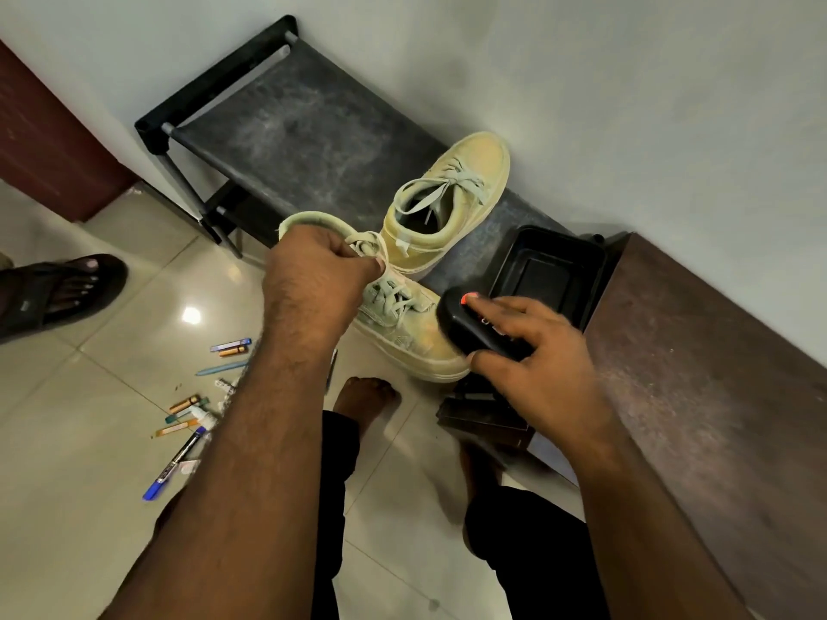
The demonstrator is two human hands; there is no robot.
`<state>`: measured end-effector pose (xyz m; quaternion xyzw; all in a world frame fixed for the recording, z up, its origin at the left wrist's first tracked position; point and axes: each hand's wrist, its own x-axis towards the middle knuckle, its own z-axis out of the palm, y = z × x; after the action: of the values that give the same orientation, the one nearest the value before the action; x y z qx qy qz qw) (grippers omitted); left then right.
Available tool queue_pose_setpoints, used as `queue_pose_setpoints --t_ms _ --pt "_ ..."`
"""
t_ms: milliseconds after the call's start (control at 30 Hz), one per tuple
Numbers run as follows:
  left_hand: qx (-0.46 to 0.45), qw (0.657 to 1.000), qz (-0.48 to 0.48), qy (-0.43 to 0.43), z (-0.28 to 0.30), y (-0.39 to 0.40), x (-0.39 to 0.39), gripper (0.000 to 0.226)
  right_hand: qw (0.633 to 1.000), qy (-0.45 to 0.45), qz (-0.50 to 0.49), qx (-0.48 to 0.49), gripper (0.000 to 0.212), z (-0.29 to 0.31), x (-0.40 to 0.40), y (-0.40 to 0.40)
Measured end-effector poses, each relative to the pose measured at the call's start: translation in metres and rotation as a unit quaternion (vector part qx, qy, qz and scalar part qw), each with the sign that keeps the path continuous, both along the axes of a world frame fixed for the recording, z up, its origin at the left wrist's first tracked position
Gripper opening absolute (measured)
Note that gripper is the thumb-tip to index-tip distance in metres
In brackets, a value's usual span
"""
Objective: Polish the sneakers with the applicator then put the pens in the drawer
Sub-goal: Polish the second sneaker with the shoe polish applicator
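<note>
My left hand [313, 266] grips a pale yellow-green sneaker [402, 324] by its collar and tongue, holding it above the floor with the toe pointing down and to the right. In my right hand [532, 355] is a black polish applicator [465, 319] with a red spot on top, pressed against the sneaker's toe side. The second sneaker [452, 194] stands on the black shoe rack [295, 127]. Several pens and markers [192, 409] lie scattered on the tiled floor at the left, partly hidden by my left forearm.
A black tray [546, 266] sits on the rack's right end, beside a dark brown wooden cabinet [698, 373]. A small dark drawer box [483, 418] is under my right hand. Another person's sandalled foot [62, 293] is at far left. My bare foot [362, 396] is below the sneaker.
</note>
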<state>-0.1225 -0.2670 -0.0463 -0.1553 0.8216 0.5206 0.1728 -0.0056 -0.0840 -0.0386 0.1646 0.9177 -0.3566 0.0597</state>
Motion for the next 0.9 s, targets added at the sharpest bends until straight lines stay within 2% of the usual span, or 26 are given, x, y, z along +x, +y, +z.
queue_pose_setpoints --t_ms 100,167,233,300,467,633,767,900 --pt "-0.003 1.000 0.015 -0.015 -0.004 0.001 -0.001 0.022 0.998 -0.027 0.061 0.023 0.058 -0.002 0.001 -0.006" --pt "0.000 0.999 0.028 -0.019 -0.004 0.002 -0.003 0.025 0.995 -0.036 0.064 0.071 0.058 -0.004 -0.006 -0.007" --pt "0.018 0.999 0.042 -0.025 -0.004 0.003 -0.003 0.037 0.990 -0.046 0.054 0.125 0.058 -0.004 -0.014 -0.010" --pt "0.035 0.998 0.050 -0.034 -0.002 0.002 -0.003 0.042 0.987 -0.053 0.047 0.144 0.057 -0.004 -0.017 -0.019" --pt "0.033 0.998 0.044 -0.041 -0.001 0.001 -0.001 0.024 0.993 -0.045 0.053 0.097 0.057 -0.007 -0.007 -0.035" --pt "0.058 0.996 0.057 -0.039 0.000 0.004 0.000 0.024 0.989 -0.057 0.006 0.140 0.058 -0.008 -0.016 -0.036" --pt "0.066 0.995 0.057 -0.045 0.002 0.004 0.000 0.026 0.990 -0.056 -0.045 0.124 0.058 -0.010 -0.014 -0.042" --pt "0.079 0.992 0.044 -0.086 0.004 0.002 -0.001 0.024 0.993 -0.006 -0.095 0.067 0.059 -0.015 -0.019 -0.048"
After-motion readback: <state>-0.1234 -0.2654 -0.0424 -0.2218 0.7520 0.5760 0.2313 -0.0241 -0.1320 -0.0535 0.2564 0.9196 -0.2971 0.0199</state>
